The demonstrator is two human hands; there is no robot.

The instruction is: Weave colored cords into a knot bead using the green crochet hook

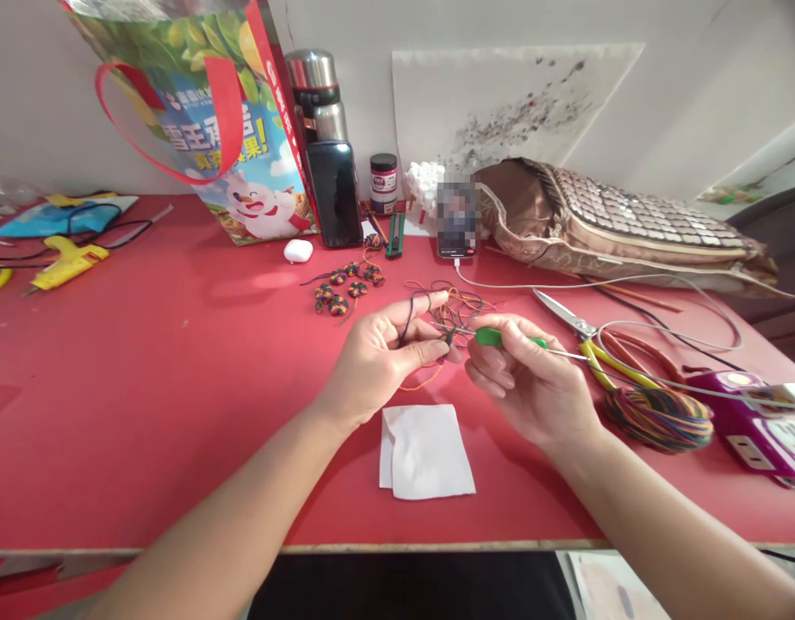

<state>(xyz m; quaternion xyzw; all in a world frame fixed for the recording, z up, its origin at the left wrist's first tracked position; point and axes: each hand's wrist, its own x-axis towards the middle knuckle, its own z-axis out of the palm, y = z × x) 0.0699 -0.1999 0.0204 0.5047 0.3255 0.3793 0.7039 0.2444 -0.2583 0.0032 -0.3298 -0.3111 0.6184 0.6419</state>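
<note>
My left hand (375, 357) pinches a small dark crocheted piece (447, 341) between thumb and fingers, with a strand of dark yarn looped over the raised index finger. In my right hand (539, 383) is a crochet hook (491, 337) with a green handle, its thin metal tip reaching to the piece. Fingers partly hide the stitches. Behind both hands lies a loose tangle of multicoloured yarn (462, 301). Several small round crocheted pieces (338, 305) in mixed dark, orange and pink yarn rest to the left of it. A folded white paper napkin (432, 456) lies below my hands.
At right are scissors (565, 314), a yarn skein (659, 419), a purple power socket (736, 413) and cables. Along the wall stand a shopping bag (242, 129), a flask (314, 82), two phones, a jar (383, 182) and a sequined bag (642, 215). A yellow glue gun (67, 263) lies left.
</note>
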